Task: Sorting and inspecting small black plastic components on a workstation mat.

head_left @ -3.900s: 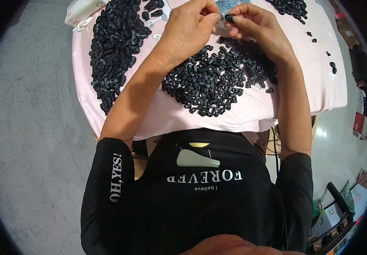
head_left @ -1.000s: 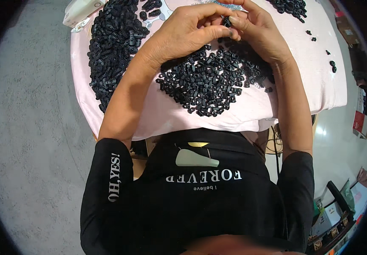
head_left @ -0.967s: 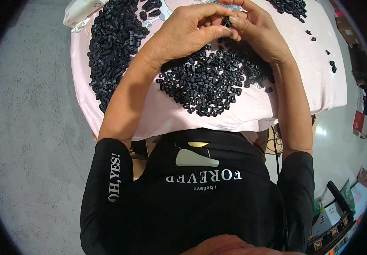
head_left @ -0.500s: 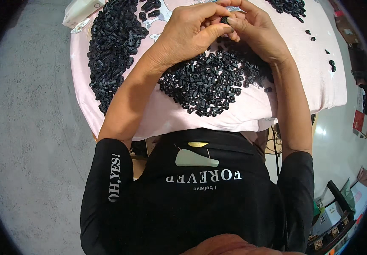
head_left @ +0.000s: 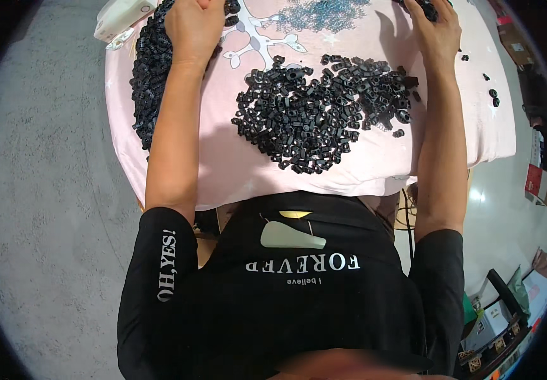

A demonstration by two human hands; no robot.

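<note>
My left hand [head_left: 196,28] is at the far left over a big heap of black ridged plastic pieces [head_left: 150,82]. Its fingers run past the top edge of the picture, so what they hold, if anything, is hidden. At the far right my right hand [head_left: 437,31] reaches into a smaller heap of black plastic pieces [head_left: 427,9], thumb and fingers apart around some of them. Between my forearms lies a wide pile of small black hollow plastic parts [head_left: 299,120]. Beyond that pile is a patch of tiny clear or metallic coils [head_left: 324,14] that look like springs.
A pink patterned cloth [head_left: 235,183] covers the table. A white box [head_left: 121,19] stands at the far left corner. Some loose black pieces [head_left: 494,97] lie near the right edge. Boxes and bags, among them a red and white box [head_left: 537,182], are on the floor at right.
My hands were together above the central pile, fingers around a small black piece. Now they have parted: the left has moved left and away, the right to the far right heap.
</note>
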